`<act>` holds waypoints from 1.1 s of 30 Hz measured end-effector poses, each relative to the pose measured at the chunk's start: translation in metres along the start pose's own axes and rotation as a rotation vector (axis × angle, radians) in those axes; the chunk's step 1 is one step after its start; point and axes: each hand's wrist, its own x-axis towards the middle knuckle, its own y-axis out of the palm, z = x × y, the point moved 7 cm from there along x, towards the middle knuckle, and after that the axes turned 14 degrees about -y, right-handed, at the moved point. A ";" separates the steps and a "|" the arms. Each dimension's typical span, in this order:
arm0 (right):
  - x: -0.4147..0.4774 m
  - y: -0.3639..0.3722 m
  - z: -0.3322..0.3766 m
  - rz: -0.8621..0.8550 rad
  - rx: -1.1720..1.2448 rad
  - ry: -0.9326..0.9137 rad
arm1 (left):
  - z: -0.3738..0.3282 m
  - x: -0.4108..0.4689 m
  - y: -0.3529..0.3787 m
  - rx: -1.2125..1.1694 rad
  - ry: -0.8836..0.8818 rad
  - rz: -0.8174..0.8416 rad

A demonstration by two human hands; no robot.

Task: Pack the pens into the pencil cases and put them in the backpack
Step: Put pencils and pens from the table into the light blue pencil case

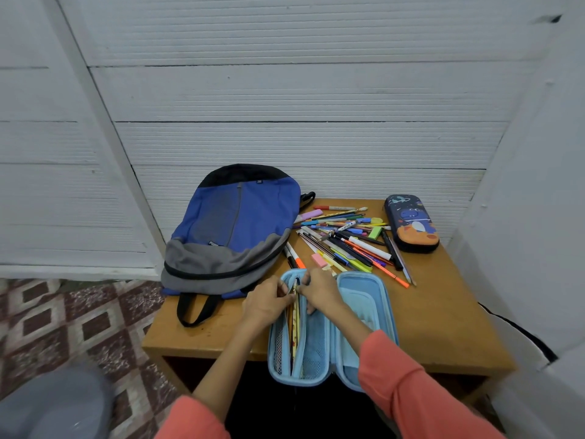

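A light blue pencil case [364, 299] lies open at the table's near edge, with yellow pencils in its left half. My left hand [269, 304] and my right hand [318, 291] meet at the top of that left half, fingers curled on the mesh divider and the pencil ends. A heap of pens, pencils and markers [348, 240] lies behind the case. A dark blue pencil case with a dinosaur print [411, 223] lies zipped at the far right. The blue and grey backpack [231, 223] lies flat on the left, its zip closed.
The small wooden table [443, 312] stands against a white panelled wall. Pink erasers and a green one lie among the pens. A patterned tile floor [79, 327] shows on the left, and a white surface rises on the right.
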 end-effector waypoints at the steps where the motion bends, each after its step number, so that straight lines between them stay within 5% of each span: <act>1: 0.000 0.000 0.001 -0.015 -0.011 -0.011 | 0.000 0.000 0.000 0.002 -0.001 0.007; 8: 0.002 0.001 0.004 0.161 -0.102 0.065 | 0.000 0.001 0.001 -0.005 -0.009 0.028; 33: 0.005 0.000 0.016 0.045 -0.349 -0.063 | 0.002 0.003 0.002 -0.005 -0.008 0.082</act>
